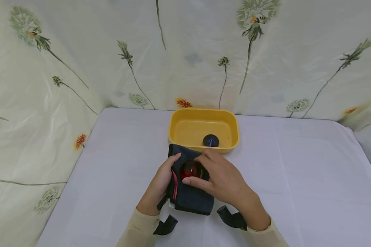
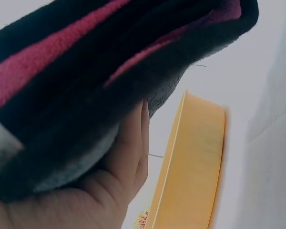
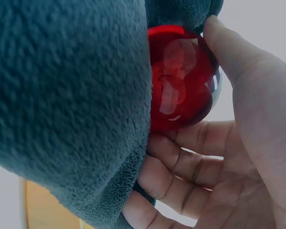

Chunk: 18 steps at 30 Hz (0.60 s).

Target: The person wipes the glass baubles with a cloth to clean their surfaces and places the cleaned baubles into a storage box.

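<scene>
A folded dark blue-grey towel (image 1: 193,202) with black edging and pink inner layers is held up in front of my body. My left hand (image 1: 159,185) grips its left side, thumb on top and the other fingers beneath, as the left wrist view shows. Against the towel's upper face sits a clear red ball (image 1: 191,168). My right hand (image 1: 225,178) holds this ball between thumb and curled fingers. In the right wrist view the red ball (image 3: 181,81) is partly hidden behind a fold of the towel (image 3: 71,95).
Just beyond the towel stands a yellow plastic tray (image 1: 204,112) near the back edge of the white-covered table (image 1: 296,178). A dark blue ball (image 1: 211,140) lies in its front right part. A flower-patterned curtain (image 1: 191,58) hangs behind the table.
</scene>
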Motion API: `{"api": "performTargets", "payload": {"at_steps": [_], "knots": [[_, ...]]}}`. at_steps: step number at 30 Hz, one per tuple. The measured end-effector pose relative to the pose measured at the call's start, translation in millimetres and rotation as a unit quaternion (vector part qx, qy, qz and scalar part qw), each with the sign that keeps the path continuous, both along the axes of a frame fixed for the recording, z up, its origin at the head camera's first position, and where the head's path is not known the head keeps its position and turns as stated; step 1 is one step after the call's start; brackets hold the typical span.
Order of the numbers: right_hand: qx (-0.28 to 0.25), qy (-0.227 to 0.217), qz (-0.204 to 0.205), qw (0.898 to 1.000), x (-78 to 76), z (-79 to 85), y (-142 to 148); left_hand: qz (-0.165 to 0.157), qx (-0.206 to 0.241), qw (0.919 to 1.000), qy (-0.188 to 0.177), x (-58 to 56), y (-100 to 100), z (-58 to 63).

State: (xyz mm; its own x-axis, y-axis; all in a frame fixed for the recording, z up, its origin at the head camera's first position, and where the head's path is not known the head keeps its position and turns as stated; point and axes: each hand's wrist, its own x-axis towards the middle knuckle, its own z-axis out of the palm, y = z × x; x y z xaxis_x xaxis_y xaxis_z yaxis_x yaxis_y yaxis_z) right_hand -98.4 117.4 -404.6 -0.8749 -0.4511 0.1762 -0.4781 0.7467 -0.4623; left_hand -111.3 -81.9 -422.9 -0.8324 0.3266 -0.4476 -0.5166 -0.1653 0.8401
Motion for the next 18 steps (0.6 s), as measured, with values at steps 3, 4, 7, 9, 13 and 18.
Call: {"api": "performTargets", "payload": {"at_steps": [3, 4, 7, 9, 13, 18], "knots": [[-0.003, -0.01, 0.004, 1.0, -0.3, -0.3, -2.4, 0.011, -0.007, 0.9999, 0.008, 0.0, -1.5, 0.6], [-0.007, -0.013, 0.005, 1.0, -0.3, -0.5, -2.8, 0.014, -0.007, 0.9998, 0.01, -0.2, -1.7, 0.6], [-0.018, -0.017, 0.008, 1.0, -0.2, -1.2, -4.3, 0.021, 0.002, 0.9997, 0.009, -1.6, -2.3, -0.2], [-0.026, -0.014, 0.006, 1.0, 0.3, -1.4, -5.5, 0.023, 0.008, 0.9997, 0.008, -2.4, -2.6, -1.0], [-0.026, 0.01, 0.002, 1.0, 1.6, -0.6, -7.5, 0.028, 0.013, 0.9995, 0.008, -2.6, -3.3, -2.2], [-0.017, 0.039, -0.008, 0.999, 1.4, 1.5, -7.7, 0.023, 0.021, 0.9995, 0.008, -2.6, -4.0, -2.0]]}}
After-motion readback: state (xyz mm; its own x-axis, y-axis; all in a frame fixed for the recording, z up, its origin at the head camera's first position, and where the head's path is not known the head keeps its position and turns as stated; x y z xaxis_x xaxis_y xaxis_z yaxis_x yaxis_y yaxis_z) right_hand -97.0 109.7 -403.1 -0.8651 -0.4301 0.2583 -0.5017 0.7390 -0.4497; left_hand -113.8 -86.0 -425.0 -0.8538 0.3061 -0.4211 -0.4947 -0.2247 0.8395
